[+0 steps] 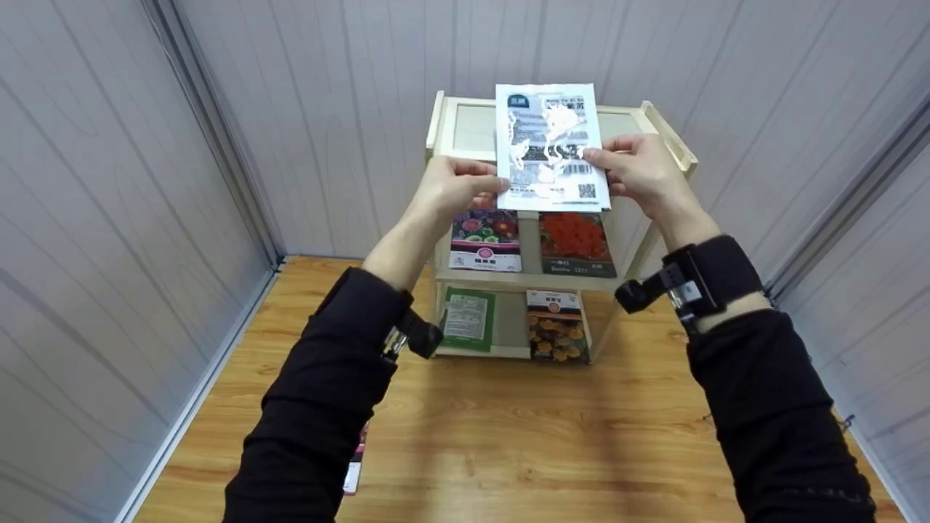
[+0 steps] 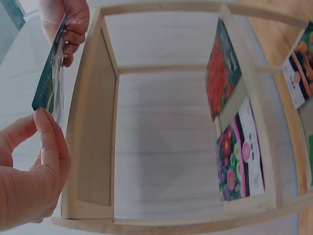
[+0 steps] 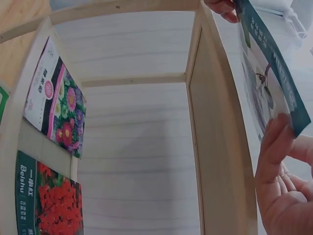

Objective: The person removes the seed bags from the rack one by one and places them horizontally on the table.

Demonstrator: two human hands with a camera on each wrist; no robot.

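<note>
Both hands hold up one seed packet, its printed back with a barcode and glare facing the head camera. My left hand pinches its lower left edge between thumb and fingers. On the opposite edge, my right hand pinches it with the thumb in front. The wrist views show the packet's dark green band and picture side, beside the top board of a pale wooden shelf. In the head view the packet overlaps that top board.
On the middle shelf lie a packet with mixed flowers and one with red flowers. Below are a green packet and an orange-flower packet. Another packet lies on the wooden floor by the left sleeve. Panelled walls surround the shelf.
</note>
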